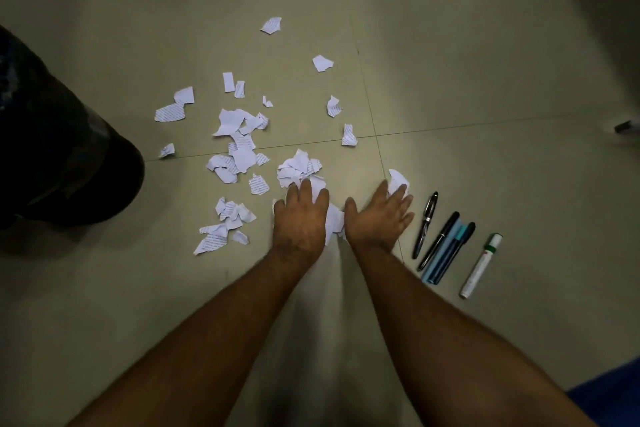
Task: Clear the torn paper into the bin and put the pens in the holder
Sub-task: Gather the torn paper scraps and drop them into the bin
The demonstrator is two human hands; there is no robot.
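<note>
Both hands lie flat with fingers spread on the floor [450, 45]: the left hand [301, 218] presses on torn paper [239, 156], the right hand [377, 215] touches a scrap. The pens [441, 246] lie just right of it, the black bin [52, 149] far left.

text: printed lines on torn paper scraps [239, 146] | too small to read

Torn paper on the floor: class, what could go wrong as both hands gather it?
The left hand and right hand cover only the nearest torn paper; far scraps may be missed. The right hand's sweep could knock the pens beside it. Loose pieces might drop before reaching the black bin.
</note>
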